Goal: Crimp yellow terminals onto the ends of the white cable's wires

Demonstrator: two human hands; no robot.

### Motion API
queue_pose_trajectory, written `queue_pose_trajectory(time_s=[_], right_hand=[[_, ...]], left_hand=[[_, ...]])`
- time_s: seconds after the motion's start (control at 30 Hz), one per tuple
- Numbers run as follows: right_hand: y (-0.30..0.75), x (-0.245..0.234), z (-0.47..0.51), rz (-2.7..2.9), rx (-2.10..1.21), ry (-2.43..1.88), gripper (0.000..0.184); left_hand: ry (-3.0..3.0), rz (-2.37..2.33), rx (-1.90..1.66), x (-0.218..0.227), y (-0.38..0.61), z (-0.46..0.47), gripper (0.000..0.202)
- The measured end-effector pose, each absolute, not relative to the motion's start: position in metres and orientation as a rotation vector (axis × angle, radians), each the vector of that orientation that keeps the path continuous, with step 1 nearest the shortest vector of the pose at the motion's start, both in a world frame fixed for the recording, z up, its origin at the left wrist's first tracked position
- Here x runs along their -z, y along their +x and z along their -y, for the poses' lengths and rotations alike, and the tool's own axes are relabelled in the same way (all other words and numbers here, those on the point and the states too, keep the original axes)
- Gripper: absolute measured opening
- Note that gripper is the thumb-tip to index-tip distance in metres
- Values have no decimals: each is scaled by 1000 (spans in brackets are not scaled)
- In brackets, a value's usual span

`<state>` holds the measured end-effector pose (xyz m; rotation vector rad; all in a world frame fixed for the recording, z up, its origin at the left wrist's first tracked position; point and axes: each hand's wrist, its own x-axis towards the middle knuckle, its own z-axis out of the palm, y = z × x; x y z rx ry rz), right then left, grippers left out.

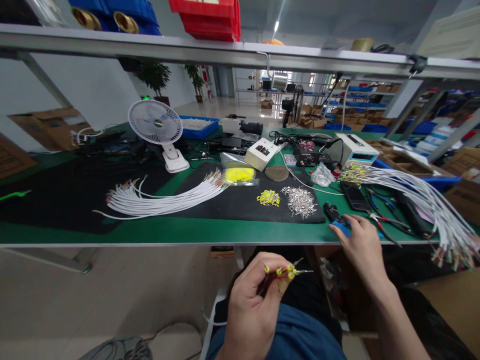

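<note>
My left hand point(252, 300) is closed in front of my lap, below the table edge. It pinches the ends of a few thin wires point(287, 271) fitted with yellow sleeves and metal terminals. My right hand point(360, 245) reaches over the front edge of the green table point(187, 231). Its fingers close on the blue handle of a crimping tool point(339, 220) lying there. A pile of metal terminals point(299, 201) and a small heap of yellow sleeves point(268, 198) lie on the black mat point(240, 205) just beyond.
A bundle of white wires point(165, 200) lies on the mat to the left; another long bundle point(420, 197) hangs off the table's right side. A white desk fan point(156, 124), control boxes point(262, 153), a phone point(354, 196) and pliers point(386, 220) stand around.
</note>
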<state>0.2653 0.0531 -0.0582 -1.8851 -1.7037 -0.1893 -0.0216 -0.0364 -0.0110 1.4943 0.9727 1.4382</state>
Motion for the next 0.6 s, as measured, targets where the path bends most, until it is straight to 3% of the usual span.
queue_pose_trajectory(time_s=[0.13,0.2,0.33,0.6], right_hand=[[222,14,11,1853,-154,-1487,32],[204,-5,39,1906,-338,-1149,32],[186,-22,60,1957,-221,-897,30],[181,-20,59,1946,-133,-867,32]], left_hand=[[1636,-950,-1433,9,-21,39,19],[1720,-900,-1457,7,-20,40,21],[1867,-805,-1458,8,-22,41,29],[1946,-795,-1440,14,-24,44,42]])
